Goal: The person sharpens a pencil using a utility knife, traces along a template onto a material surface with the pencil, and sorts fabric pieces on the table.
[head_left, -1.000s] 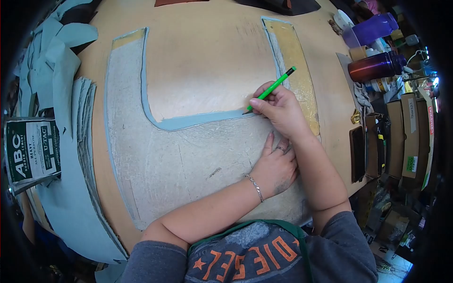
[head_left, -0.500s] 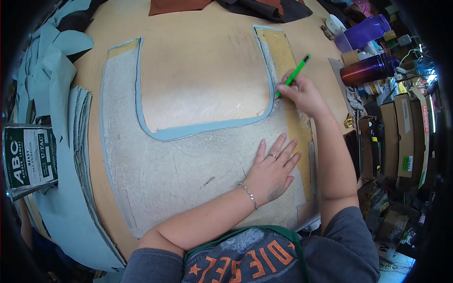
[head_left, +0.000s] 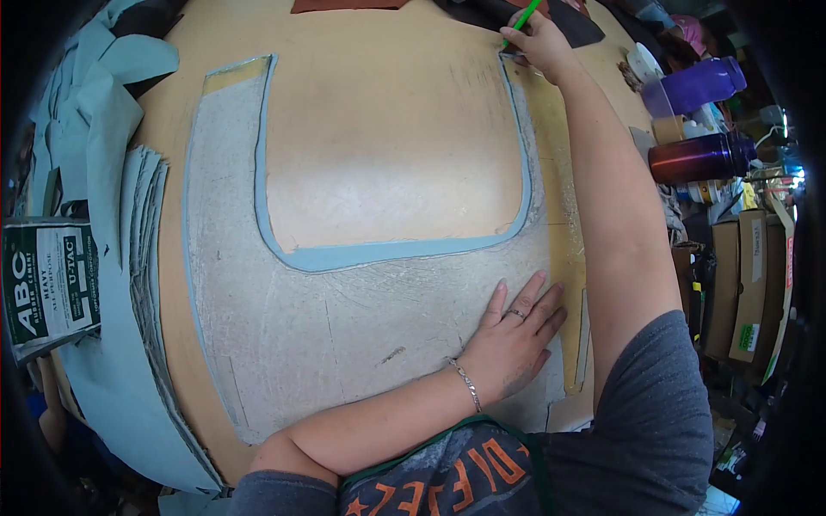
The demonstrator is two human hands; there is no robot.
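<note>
A large U-shaped template [head_left: 387, 318], greyish with yellowed strips, lies flat on the table. Light blue material [head_left: 404, 251] shows along its inner curve and its left edge. My left hand [head_left: 516, 340] rests flat on the template's lower right part, fingers spread. At the top of the right arm of the U, my right hand [head_left: 540, 45] grips a green pencil [head_left: 523, 17], its tip down at the template's upper corner. The pencil's top end is cut off by the frame edge.
Stacked light blue sheets [head_left: 142, 224] line the left side, beside a green ABC rubber cement can [head_left: 52, 284]. Dark and brown pieces [head_left: 576, 21] lie at the far edge. On the right stand a purple bottle [head_left: 701, 86], a dark metallic flask [head_left: 699, 157] and cardboard boxes [head_left: 750, 284].
My right hand with the pencil has moved away from me, from the inner curve up the U's right arm to its top corner. My left hand stays flat on the template.
</note>
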